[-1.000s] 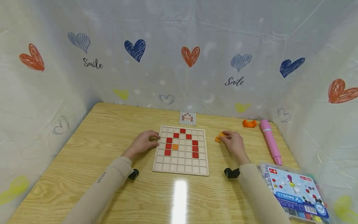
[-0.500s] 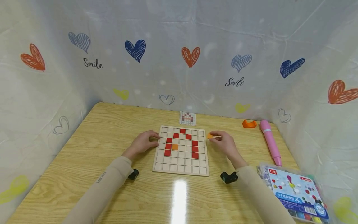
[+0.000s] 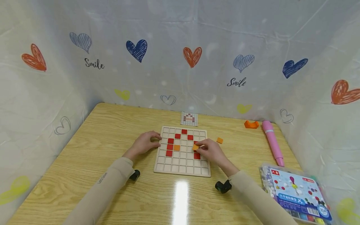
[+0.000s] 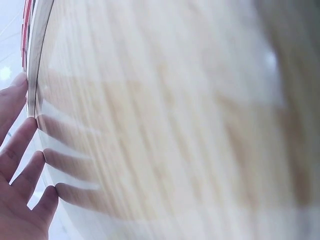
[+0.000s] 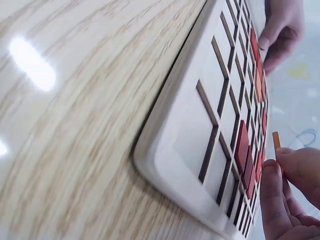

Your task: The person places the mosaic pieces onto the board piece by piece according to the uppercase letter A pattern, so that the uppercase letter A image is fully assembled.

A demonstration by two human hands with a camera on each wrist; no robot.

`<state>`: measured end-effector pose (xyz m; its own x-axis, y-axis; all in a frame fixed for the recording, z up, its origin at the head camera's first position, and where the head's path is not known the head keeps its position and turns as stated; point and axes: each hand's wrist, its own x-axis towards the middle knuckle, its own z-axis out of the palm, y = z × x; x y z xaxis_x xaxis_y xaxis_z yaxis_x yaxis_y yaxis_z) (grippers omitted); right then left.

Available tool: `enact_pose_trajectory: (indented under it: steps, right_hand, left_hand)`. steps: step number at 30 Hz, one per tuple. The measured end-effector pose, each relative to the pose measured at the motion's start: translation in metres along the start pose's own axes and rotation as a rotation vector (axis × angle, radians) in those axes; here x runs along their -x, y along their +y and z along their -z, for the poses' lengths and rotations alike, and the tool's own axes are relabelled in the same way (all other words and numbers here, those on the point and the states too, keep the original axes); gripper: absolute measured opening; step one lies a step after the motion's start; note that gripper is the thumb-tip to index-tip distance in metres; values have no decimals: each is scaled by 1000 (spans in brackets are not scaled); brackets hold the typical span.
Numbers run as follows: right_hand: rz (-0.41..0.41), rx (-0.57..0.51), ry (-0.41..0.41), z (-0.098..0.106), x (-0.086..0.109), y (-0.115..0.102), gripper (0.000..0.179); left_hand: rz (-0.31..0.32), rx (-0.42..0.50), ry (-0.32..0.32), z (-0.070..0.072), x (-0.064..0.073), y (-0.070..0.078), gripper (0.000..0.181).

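Between thumb and fingers my right hand pinches an orange square tile, above the right side of a wooden grid board. The right wrist view shows this tile edge-on, raised off the board. Fingertips of my left hand touch the board's left edge; its fingers are spread in the left wrist view. Several red tiles sit in the board's cells in an arch shape, some partly covered by my right hand. One orange tile lies in a cell beside the left red column.
Another orange tile lies on the table right of the board. A small pattern card is behind the board. Farther right are an orange bracket-shaped piece, a pink pen-like stick and a boxed molecule model set.
My right hand has carried one orange tile leftward from the table to over the board, leaving another tile behind on the table. The left hand stays at the board's edge.
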<state>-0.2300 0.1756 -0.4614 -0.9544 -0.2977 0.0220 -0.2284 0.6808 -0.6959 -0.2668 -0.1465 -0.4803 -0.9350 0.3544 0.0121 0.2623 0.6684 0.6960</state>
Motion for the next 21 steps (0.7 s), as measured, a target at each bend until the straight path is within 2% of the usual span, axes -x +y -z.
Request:
enact_pose_trajectory:
  steps: [12,21]
  right_hand:
    - [32,52,-52,-18,-19,-18,25]
    - [69,77,-82,-29,-26,-22,23]
  left_hand:
    - [-1,7,-1,1,1,0,29]
    - [2,4,-2,1,0,-1,29]
